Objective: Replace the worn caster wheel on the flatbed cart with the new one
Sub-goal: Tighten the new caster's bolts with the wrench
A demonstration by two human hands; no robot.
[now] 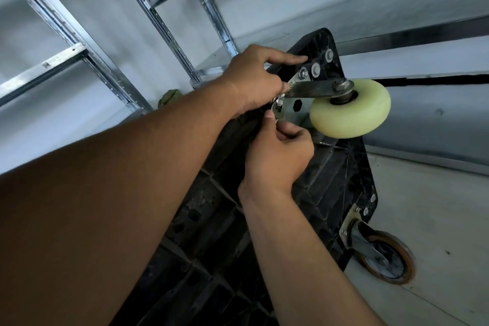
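Observation:
The black flatbed cart [341, 167] stands tipped on its side, its ribbed underside facing me. A pale yellow caster wheel [352, 110] in a metal bracket [312, 88] sits against the cart's upper corner, beside bolts with washers [316, 69]. My left hand [254, 82] rests on the cart edge, forefinger stretched out, thumb and fingers holding the bracket's plate. My right hand [280, 148], just below, pinches a small metal fastener [276, 110] at the plate's corner. An orange-rimmed caster [383, 257] sits at the cart's lower corner, touching the floor.
Metal shelving uprights [169, 32] and shelves stand behind the cart against a pale wall. A small green object [169, 96] lies on the floor by the shelf foot. Pale floor [436, 219] spreads to the right.

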